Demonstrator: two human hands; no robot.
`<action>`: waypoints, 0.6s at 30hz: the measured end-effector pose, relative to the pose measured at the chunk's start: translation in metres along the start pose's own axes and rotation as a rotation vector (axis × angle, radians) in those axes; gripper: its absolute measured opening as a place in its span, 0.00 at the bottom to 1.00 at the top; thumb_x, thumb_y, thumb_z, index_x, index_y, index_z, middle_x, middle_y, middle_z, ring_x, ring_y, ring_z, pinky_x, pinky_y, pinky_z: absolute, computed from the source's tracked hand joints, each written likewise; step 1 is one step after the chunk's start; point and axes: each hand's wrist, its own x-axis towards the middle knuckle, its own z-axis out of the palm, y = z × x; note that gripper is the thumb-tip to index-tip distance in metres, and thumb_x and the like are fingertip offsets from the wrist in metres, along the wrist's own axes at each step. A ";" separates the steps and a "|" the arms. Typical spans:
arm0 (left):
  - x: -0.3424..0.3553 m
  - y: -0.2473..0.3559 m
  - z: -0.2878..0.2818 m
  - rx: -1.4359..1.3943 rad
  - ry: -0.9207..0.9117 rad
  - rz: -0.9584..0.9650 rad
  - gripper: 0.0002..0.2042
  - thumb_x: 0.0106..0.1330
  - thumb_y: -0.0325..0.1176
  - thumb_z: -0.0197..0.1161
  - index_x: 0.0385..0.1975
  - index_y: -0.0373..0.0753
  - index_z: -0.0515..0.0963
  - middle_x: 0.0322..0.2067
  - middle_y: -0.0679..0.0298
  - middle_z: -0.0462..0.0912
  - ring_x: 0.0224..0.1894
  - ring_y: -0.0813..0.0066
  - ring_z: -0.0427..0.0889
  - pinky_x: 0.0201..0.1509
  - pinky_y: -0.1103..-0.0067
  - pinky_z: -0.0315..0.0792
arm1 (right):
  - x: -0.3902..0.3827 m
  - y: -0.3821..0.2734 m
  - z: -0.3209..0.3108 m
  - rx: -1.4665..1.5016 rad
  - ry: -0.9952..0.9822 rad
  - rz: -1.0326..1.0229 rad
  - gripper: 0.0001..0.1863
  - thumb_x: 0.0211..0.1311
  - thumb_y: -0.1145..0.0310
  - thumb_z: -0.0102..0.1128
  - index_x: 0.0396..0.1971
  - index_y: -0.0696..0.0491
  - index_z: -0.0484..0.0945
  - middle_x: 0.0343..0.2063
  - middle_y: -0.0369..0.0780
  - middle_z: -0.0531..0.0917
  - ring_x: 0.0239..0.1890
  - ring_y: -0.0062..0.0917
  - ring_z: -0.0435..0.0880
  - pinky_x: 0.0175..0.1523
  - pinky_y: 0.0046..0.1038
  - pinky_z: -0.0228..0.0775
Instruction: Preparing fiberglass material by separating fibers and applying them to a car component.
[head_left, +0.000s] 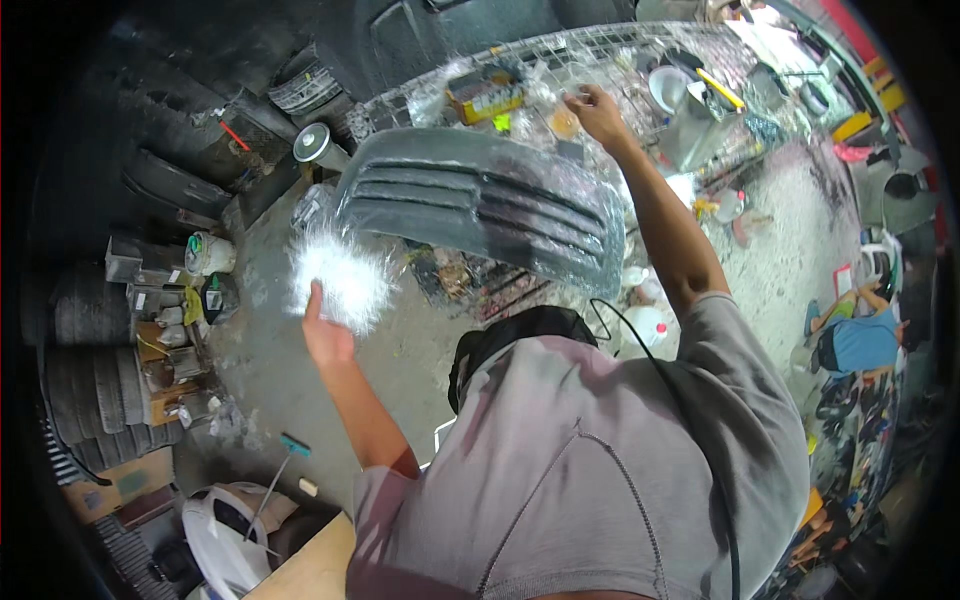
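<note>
At frame centre, the left hand (325,335) pinched a wad of white fibre (340,275), likely light and floppy; the right hand (597,112), fingers curled, reached toward a small cup (565,123) at upper centre, grip unclear.

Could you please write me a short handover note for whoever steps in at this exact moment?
Left hand: holds a white, fluffy wad of fibre material, raised at the left end of the grey slatted plastic car panel.
Right hand: stretched out over the wire mesh rack, fingers closed on something small that I cannot make out, near a small cup of amber liquid.
The panel lies flat in front of the person, its surface shiny and streaked.
Done: cannot tell from this view.
Left: the wad has not yet been laid on the panel.
</note>
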 end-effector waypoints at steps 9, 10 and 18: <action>-0.022 -0.001 -0.107 -0.225 0.144 0.001 0.22 0.69 0.38 0.63 0.58 0.31 0.72 0.55 0.58 0.78 0.58 0.63 0.76 0.63 0.65 0.69 | 0.087 -0.077 0.063 -0.446 0.123 -0.102 0.38 0.54 0.54 0.68 0.61 0.62 0.71 0.50 0.57 0.81 0.54 0.49 0.81 0.59 0.38 0.72; -0.022 0.001 -0.112 -0.215 0.163 0.000 0.22 0.69 0.38 0.62 0.58 0.31 0.72 0.55 0.58 0.78 0.58 0.63 0.76 0.63 0.66 0.69 | 0.086 -0.075 0.066 -0.414 0.126 -0.134 0.38 0.54 0.55 0.68 0.61 0.62 0.71 0.50 0.57 0.81 0.54 0.48 0.81 0.59 0.37 0.72; 0.033 -0.003 -0.054 -0.162 0.046 -0.224 0.21 0.70 0.35 0.61 0.60 0.31 0.71 0.57 0.56 0.78 0.59 0.62 0.76 0.63 0.66 0.70 | -0.072 -0.060 0.103 -0.100 -0.126 -0.003 0.36 0.64 0.58 0.66 0.67 0.57 0.65 0.63 0.49 0.74 0.60 0.36 0.77 0.60 0.36 0.71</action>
